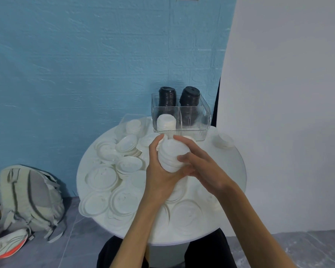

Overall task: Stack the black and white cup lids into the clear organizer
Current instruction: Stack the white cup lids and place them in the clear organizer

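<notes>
Nearest the camera, two bare forearms reach out over a round white table (pixel 236 182), with dark trouser legs (pixel 207 250) showing below its front edge. Both hands meet above the middle of the tabletop, and between them sits a short stack of white lids (pixel 171 156), lifted clear of the surface and tilted a little. The left hand (pixel 159 171) cradles the stack from below and the left side, fingers curled up around it, thumb up by the top lid. The right hand (pixel 199 163) clamps on from the right, fingers wrapped over the rims, so both hands grip that one stack.

Around and under the arms, loose white lids (pixel 104 178) are scattered flat across the left and front of the table, many overlapping, some in low piles.

Further back, at the far edge of the table, stands the clear organizer (pixel 203 120), ribbed walls, divided into compartments. A stack of white lids (pixel 166 122) sits in its front left compartment. Behind that rise two taller stacks of black lids (pixel 167 97), side by side and poking above the rim.

Off to the right of the organizer, a small white pile (pixel 223 141) rests near the table's edge.

On the floor at left lie a pale backpack (pixel 29 198) and a shoe (pixel 6 246), against a blue wall (pixel 85 64).
</notes>
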Action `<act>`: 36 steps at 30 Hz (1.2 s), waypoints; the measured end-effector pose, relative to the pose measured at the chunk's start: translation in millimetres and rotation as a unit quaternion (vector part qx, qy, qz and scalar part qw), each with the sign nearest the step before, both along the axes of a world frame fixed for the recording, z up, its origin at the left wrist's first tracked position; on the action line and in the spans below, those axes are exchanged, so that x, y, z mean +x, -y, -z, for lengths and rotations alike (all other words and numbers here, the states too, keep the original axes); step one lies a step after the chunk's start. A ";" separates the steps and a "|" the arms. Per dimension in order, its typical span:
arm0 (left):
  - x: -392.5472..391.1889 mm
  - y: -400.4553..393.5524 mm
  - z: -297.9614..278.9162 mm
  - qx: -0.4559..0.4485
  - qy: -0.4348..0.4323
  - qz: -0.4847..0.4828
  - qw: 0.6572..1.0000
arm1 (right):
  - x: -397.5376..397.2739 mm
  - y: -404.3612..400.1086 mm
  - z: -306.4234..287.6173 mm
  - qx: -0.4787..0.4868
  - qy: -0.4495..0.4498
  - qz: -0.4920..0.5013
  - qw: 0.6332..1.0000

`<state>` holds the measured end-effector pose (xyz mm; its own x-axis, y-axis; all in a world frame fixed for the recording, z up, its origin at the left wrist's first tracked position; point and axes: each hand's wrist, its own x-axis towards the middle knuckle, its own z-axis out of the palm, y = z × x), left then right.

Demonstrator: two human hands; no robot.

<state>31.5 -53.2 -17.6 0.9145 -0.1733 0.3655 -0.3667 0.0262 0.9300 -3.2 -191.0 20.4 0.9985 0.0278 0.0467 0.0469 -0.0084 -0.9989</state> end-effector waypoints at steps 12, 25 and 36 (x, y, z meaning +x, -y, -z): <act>-0.8 1.4 -4.6 -0.045 0.014 -0.034 0.998 | 1.1 -0.1 -1.4 0.050 -0.054 -0.001 0.997; -10.1 -2.3 -5.2 -0.046 -0.006 0.023 0.999 | 7.6 1.6 0.2 0.194 -0.119 0.015 0.974; -8.3 -5.3 -10.9 -0.007 -0.045 0.052 0.998 | 9.2 3.1 -0.2 0.179 -0.123 0.069 0.974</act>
<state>23.2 -47.9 -6.7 0.9215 -0.2635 0.2854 -0.2759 0.0732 0.9584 6.0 -194.0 20.6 0.9737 -0.0820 -0.2125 -0.1709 0.3537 -0.9196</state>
